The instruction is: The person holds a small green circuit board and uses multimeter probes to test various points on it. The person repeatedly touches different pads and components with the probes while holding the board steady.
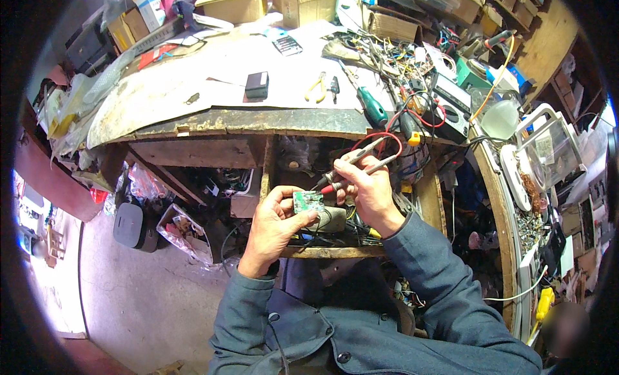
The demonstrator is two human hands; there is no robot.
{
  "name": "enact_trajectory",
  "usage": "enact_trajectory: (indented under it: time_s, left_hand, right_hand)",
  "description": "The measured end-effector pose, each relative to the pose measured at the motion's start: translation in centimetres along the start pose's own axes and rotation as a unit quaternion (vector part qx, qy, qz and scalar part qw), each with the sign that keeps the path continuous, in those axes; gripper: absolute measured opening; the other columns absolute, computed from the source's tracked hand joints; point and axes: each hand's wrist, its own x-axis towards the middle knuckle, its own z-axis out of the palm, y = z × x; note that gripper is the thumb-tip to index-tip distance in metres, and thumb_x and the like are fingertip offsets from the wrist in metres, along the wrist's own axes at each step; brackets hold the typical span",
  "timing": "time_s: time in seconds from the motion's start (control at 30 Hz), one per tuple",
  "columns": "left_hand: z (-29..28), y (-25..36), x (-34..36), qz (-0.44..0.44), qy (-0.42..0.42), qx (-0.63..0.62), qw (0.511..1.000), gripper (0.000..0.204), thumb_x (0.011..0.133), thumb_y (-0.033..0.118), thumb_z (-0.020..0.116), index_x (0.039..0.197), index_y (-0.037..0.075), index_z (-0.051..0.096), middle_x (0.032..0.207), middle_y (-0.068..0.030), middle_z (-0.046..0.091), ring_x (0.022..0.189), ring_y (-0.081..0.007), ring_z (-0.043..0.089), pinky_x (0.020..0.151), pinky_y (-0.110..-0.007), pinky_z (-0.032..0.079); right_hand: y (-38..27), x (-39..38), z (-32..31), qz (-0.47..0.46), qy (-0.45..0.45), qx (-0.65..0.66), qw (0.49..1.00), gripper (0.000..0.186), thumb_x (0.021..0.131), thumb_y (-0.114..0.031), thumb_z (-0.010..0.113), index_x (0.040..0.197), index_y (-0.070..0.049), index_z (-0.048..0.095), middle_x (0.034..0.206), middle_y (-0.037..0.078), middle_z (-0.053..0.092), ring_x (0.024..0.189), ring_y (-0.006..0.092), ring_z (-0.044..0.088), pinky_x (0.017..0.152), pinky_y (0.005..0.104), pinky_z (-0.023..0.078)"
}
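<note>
My left hand (269, 223) grips a small green circuit board (308, 203) by its edges, thumb along the near side. In my right hand (373, 197) are two multimeter probes, held together much like chopsticks. One probe (362, 151) has a dark tip end and the other probe (382, 164) a red one. Both point down-left at the board's right upper edge; whether the tips touch it is too small to tell. A red lead loops from the probes toward an analog-style multimeter (451, 107) at the bench's right. Below the hands, an open drawer (335, 252) holds wires and parts.
On the bench (174, 110) lie a black box (256, 85), yellow-handled pliers (316, 90) and a green-handled screwdriver (371, 106). Tangled wires (400, 62) heap at the back right. A clear plastic-framed case (548, 139) stands on the right-hand shelf. A dark bin (132, 226) sits on the floor at left.
</note>
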Motion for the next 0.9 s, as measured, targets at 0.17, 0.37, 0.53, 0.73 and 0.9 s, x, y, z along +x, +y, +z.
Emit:
enact_trajectory:
  time_s: [0.17, 0.37, 0.53, 0.73, 0.9]
  left_hand:
    - [0.03, 0.0, 0.02, -0.002, 0.003, 0.001, 1.0, 0.04, 0.089, 0.0, 0.075, 0.124, -0.001, 0.056, 0.106, -0.0126, 0.073, 0.091, -0.0157, 0.072, 0.081, -0.029, 0.06]
    - [0.05, -0.03, -0.01, -0.003, -0.001, -0.008, 1.0, 0.041, 0.088, 0.001, 0.076, 0.125, -0.001, 0.056, 0.105, -0.0125, 0.074, 0.089, -0.0156, 0.072, 0.081, -0.029, 0.06]
    - [0.03, -0.06, -0.08, -0.002, 0.001, -0.006, 1.0, 0.041, 0.088, 0.0, 0.075, 0.124, -0.001, 0.056, 0.105, -0.013, 0.074, 0.089, -0.0158, 0.072, 0.081, -0.03, 0.06]
    - [0.24, 0.12, -0.02, -0.002, 0.002, -0.007, 1.0, 0.041, 0.088, 0.0, 0.075, 0.124, -0.002, 0.056, 0.105, -0.013, 0.074, 0.09, -0.0159, 0.072, 0.081, -0.029, 0.06]
    - [0.12, 0.09, -0.11, -0.003, 0.011, 0.0, 1.0, 0.042, 0.087, -0.002, 0.076, 0.123, -0.002, 0.055, 0.105, -0.0129, 0.073, 0.09, -0.016, 0.072, 0.08, -0.03, 0.06]
  right_hand:
    - [0.56, 0.06, -0.18, -0.008, -0.012, -0.005, 1.0, 0.013, 0.096, -0.015, 0.071, 0.097, -0.005, 0.062, 0.083, 0.008, 0.069, 0.065, 0.0164, 0.071, 0.049, 0.0247, 0.055]
    - [0.24, -0.26, 0.51, -0.01, -0.005, -0.005, 1.0, 0.012, 0.096, -0.013, 0.069, 0.101, -0.006, 0.06, 0.081, 0.007, 0.068, 0.062, 0.0151, 0.069, 0.048, 0.0248, 0.054]
    - [0.37, -0.11, 0.47, -0.004, -0.005, -0.005, 1.0, 0.012, 0.097, -0.013, 0.069, 0.101, -0.006, 0.06, 0.081, 0.008, 0.069, 0.063, 0.0159, 0.07, 0.048, 0.0251, 0.054]
    - [0.33, -0.2, 0.47, -0.004, 0.0, -0.004, 1.0, 0.012, 0.097, -0.013, 0.069, 0.101, -0.006, 0.06, 0.08, 0.008, 0.069, 0.062, 0.0158, 0.07, 0.048, 0.026, 0.055]
    - [0.7, -0.02, 0.34, -0.008, -0.007, 0.001, 1.0, 0.014, 0.096, -0.016, 0.071, 0.096, -0.006, 0.062, 0.082, 0.006, 0.069, 0.064, 0.0149, 0.069, 0.05, 0.0256, 0.056]
